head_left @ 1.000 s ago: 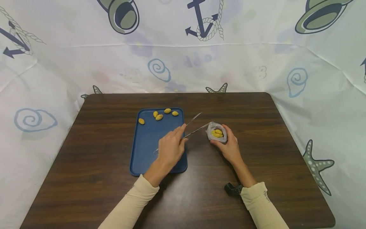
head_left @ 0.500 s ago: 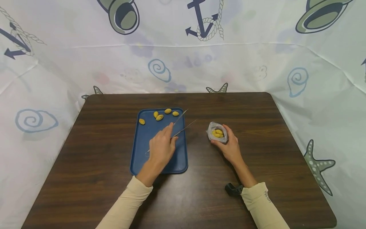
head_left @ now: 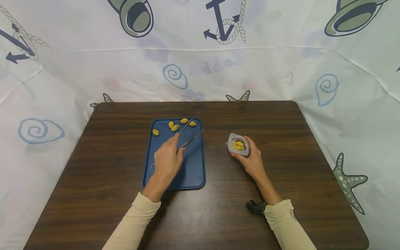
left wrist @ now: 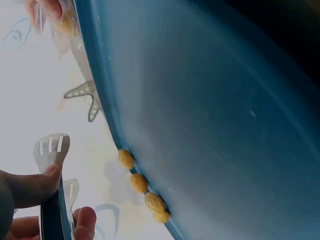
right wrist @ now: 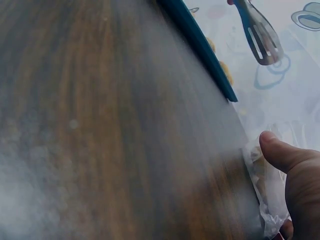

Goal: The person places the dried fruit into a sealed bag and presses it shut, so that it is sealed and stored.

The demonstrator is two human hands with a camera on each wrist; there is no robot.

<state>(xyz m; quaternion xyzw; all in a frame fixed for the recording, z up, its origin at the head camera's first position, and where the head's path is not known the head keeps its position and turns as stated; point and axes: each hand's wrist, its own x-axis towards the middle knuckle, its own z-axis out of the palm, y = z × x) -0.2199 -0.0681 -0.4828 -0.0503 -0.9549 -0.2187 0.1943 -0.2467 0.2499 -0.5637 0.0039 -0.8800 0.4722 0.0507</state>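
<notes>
My left hand [head_left: 167, 158] grips a pair of metal tongs [left wrist: 51, 150] with slotted ends, the two arms spread apart with nothing between them. It is over a blue tray [head_left: 193, 175], and the tong tips overlap the tray's far right part in the head view. Several yellow-brown, ridged, nut-like pieces [head_left: 175, 128] lie along the tray's far end. To the right, my right hand [head_left: 252, 160] holds a clear plastic bag [head_left: 229, 143] by its side, thumb and fingers around it. The bag's mouth faces up, showing several of the same yellow pieces [head_left: 239, 144] inside.
Both tray and bag are on a dark wood-grain table [head_left: 103, 166]. Bare tabletop separates the tray from the bag. A printed white cloth [head_left: 265, 62] hangs behind and at the sides of the table. A black strap device [head_left: 256, 207] is on the right wrist.
My left hand has carried the spread tongs leftward from the bag's mouth to over the tray. The right hand and the bag have stayed in place.
</notes>
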